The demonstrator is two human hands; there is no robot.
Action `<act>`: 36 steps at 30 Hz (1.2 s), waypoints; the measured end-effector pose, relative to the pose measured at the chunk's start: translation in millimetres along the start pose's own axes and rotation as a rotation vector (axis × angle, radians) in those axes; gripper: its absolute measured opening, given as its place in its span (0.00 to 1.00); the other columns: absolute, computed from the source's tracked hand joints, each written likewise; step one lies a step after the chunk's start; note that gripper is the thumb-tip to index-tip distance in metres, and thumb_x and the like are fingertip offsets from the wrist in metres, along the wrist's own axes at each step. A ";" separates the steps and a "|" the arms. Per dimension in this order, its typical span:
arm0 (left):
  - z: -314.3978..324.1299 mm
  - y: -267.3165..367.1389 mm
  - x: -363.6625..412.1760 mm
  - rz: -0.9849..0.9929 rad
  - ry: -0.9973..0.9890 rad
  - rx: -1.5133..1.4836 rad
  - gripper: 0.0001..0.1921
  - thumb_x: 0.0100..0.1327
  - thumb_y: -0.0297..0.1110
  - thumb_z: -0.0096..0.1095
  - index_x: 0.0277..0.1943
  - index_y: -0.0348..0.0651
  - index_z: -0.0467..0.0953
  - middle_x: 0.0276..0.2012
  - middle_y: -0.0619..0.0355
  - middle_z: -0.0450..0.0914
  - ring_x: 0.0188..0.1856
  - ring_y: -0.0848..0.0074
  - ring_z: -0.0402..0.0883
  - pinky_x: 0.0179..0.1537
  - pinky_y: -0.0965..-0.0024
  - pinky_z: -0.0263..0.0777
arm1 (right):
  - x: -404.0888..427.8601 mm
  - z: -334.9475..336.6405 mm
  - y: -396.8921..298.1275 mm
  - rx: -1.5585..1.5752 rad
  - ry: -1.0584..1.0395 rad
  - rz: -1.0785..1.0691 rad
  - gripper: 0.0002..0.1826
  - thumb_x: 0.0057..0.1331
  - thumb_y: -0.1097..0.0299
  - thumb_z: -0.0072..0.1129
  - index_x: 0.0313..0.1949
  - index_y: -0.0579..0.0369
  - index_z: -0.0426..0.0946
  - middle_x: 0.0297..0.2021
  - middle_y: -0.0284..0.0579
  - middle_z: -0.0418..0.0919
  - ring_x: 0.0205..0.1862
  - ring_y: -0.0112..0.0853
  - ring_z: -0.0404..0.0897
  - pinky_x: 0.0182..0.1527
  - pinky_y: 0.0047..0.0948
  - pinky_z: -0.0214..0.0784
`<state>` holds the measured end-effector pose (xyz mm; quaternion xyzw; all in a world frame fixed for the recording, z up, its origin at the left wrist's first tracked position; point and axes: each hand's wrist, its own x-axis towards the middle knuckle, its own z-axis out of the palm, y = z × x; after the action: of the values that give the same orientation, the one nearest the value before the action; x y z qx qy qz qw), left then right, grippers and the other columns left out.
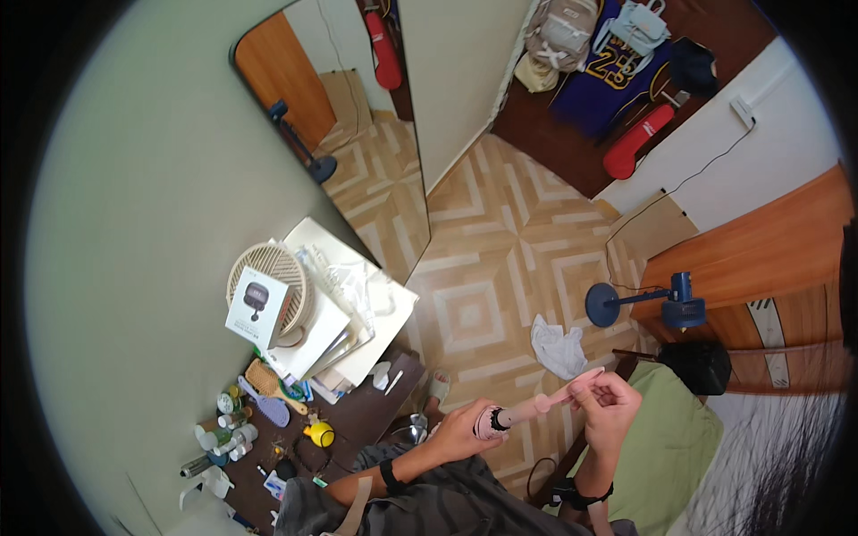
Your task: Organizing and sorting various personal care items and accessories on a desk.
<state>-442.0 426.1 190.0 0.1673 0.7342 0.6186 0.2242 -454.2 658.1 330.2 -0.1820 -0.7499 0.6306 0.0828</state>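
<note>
Low in the middle of the head view, my left hand (466, 430) is closed around the pink folded body of a compact umbrella (519, 412). The umbrella's pale pink shaft and round end point up and right, with a black ring near my left hand. On the right, my right hand (606, 402) pinches a pink strap (576, 387) that runs from the umbrella's end. The strap is stretched between the two hands. Both wrists wear black bands.
A dark desk (375, 415) at left bears hairbrushes (268, 409), bottles, papers and a round fan (268, 288) behind an earphone box (258, 307). A white cloth (558, 345) lies on the floor near a blue standing fan (603, 305). A green cushion (663, 442) is at right.
</note>
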 end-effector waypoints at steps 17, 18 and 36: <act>81.8 76.3 172.5 0.157 -0.396 -0.041 0.29 0.57 0.45 0.85 0.57 0.41 0.78 0.44 0.56 0.87 0.45 0.72 0.86 0.50 0.66 0.79 | 81.5 -119.5 -55.2 0.455 -0.119 -0.359 0.10 0.70 0.76 0.65 0.33 0.56 0.71 0.29 0.40 0.75 0.34 0.26 0.74 0.41 0.27 0.67; 82.9 85.2 182.9 0.173 -0.414 -0.029 0.29 0.57 0.44 0.85 0.57 0.41 0.78 0.44 0.56 0.87 0.45 0.73 0.86 0.50 0.66 0.79 | 92.1 -128.3 -57.9 0.543 -0.171 -0.357 0.12 0.70 0.75 0.66 0.32 0.56 0.70 0.28 0.40 0.75 0.33 0.27 0.74 0.40 0.28 0.67; 86.6 182.3 599.3 0.261 -0.985 0.001 0.42 0.54 0.39 0.88 0.70 0.37 0.72 0.64 0.50 0.77 0.69 0.62 0.73 0.70 0.60 0.67 | 417.0 -262.3 -97.1 0.190 -0.561 -0.666 0.15 0.62 0.84 0.70 0.49 0.69 0.88 0.44 0.57 0.90 0.36 0.39 0.87 0.47 0.34 0.76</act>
<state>-906.9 844.3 284.4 0.5295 0.5148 0.4889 0.4644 -761.4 1042.3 431.1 0.2560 -0.6999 0.6605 0.0909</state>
